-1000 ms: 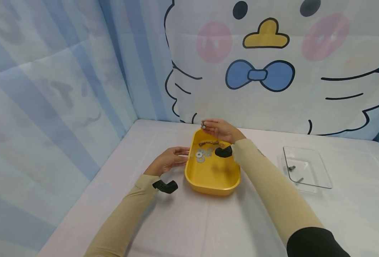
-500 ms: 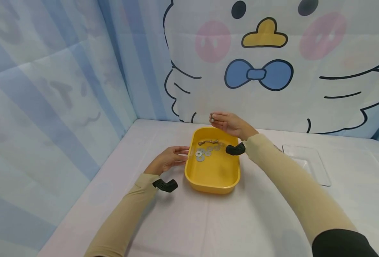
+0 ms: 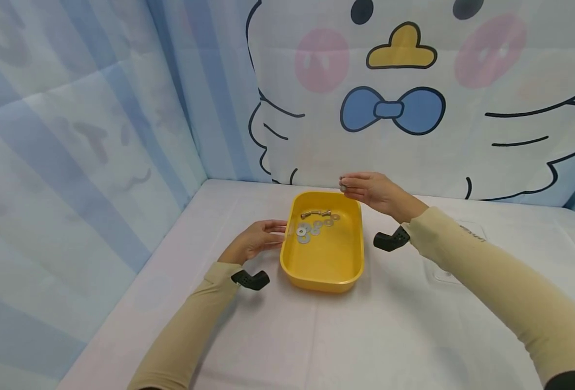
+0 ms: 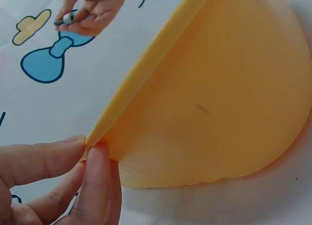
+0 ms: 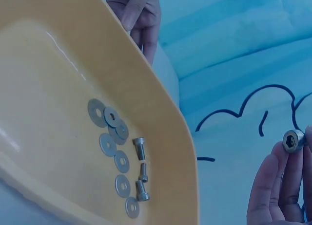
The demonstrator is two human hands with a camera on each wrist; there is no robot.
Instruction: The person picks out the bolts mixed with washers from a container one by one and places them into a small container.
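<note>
My left hand (image 3: pixel 254 241) pinches the left rim of a yellow plastic tray (image 3: pixel 323 262) between thumb and fingers. In the left wrist view, the fingers lie on both sides of that rim. My right hand (image 3: pixel 377 192) holds a metal socket-head bolt (image 5: pixel 293 140) at its fingertips, past the tray's far right corner and above the table. The bolt's hex socket faces the right wrist camera. Inside the tray, several flat metal washers (image 5: pixel 108 144) lie in a loose group, some overlapping. Beside them, near the far end, rest three smaller-looking bolts (image 5: pixel 142 191).
A clear plastic box (image 3: pixel 440 275) stands on the white table (image 3: pixel 375 336) to the right, mostly hidden behind my right forearm. A printed fabric curtain (image 3: pixel 389 157) rises behind the table's far edge, and another (image 3: pixel 97 179) hangs along the left.
My right hand has moved right from over the tray's far end, carrying the bolt, and its forearm now covers most of the clear box. My left hand stays on the rim.
</note>
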